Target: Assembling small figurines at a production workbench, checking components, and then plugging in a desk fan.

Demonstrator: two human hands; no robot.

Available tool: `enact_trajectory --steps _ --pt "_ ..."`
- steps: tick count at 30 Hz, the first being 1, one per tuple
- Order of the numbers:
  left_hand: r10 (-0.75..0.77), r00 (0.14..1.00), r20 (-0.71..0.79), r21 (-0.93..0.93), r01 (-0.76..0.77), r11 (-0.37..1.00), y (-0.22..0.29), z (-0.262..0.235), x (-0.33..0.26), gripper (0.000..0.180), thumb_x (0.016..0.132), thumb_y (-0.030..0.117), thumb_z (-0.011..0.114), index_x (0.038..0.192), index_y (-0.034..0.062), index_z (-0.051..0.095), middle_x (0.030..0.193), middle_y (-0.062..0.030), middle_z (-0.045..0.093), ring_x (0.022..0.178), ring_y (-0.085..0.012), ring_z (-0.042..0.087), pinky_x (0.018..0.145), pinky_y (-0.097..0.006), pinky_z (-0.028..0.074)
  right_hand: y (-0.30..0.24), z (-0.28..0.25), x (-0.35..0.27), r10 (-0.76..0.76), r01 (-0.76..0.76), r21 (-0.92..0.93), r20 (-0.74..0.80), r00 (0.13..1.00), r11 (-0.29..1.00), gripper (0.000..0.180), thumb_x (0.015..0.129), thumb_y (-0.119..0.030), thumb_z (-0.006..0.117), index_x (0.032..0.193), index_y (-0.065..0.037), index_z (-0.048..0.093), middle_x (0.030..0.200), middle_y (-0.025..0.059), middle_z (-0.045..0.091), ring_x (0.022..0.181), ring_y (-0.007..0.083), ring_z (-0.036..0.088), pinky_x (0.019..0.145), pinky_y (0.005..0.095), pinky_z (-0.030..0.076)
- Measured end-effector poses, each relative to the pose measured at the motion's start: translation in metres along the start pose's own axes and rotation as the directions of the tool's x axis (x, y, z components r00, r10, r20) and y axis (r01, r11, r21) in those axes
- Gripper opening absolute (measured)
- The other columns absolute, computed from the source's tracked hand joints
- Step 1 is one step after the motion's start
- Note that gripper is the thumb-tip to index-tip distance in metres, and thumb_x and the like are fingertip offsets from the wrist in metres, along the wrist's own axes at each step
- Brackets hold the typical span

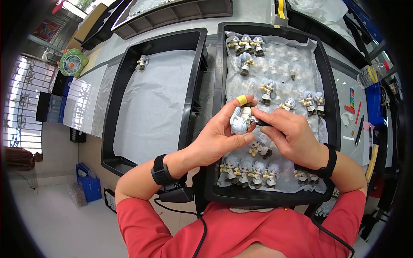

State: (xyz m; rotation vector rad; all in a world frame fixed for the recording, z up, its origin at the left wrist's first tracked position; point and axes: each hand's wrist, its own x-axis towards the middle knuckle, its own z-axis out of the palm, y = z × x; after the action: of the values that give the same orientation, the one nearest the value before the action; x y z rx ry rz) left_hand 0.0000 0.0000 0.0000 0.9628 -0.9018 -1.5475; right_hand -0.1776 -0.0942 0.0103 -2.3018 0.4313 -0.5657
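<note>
My left hand is closed around a small figurine with pale blue hair and a white outfit, lying tilted across the fingers. A yellow band wraps one of its fingertips. My right hand is pinched beside the figurine, its index fingertip against the body. Something small and dark shows between thumb and index finger, too hidden to name. Both hands are over a black tray lined with a translucent sheet. Similar figurines stand or lie in it, including a row near the front and a group at the far left corner.
To the left, another black tray lined with white paper holds one figurine. A clear bottle, a red brush and a black pen-like tool lie at the right. A green fan stands far left.
</note>
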Motion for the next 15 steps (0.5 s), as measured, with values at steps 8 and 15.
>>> enact_trajectory --steps 8,15 --pt "-0.011 1.0 -0.01 -0.022 0.011 1.0 0.0005 -0.0003 -0.0007 0.066 0.079 0.0 0.061 0.134 0.0051 0.025 0.132 -0.007 0.034 0.114 -0.0132 0.043 0.096 -0.028 0.037 0.0028 0.0021 -0.0002 -0.009 0.009 -0.02 -0.021 1.0 1.0 0.037 0.075 -0.002 0.06 0.111 -0.006 0.056 0.072 0.0107 0.053 0.06 0.0256 0.055 0.053 0.0335 0.044" --pt "0.004 1.0 -0.009 -0.021 -0.004 1.0 -0.0008 -0.0007 -0.0008 0.066 0.079 -0.001 0.061 0.134 0.0053 0.026 0.132 -0.0067 0.034 0.114 -0.0128 0.042 0.096 -0.028 0.037 0.0009 0.0021 -0.0001 -0.005 0.005 -0.009 -0.018 1.0 1.0 0.037 0.075 -0.002 0.06 0.111 -0.006 0.056 0.072 0.0108 0.053 0.061 0.0258 0.055 0.053 0.0335 0.044"
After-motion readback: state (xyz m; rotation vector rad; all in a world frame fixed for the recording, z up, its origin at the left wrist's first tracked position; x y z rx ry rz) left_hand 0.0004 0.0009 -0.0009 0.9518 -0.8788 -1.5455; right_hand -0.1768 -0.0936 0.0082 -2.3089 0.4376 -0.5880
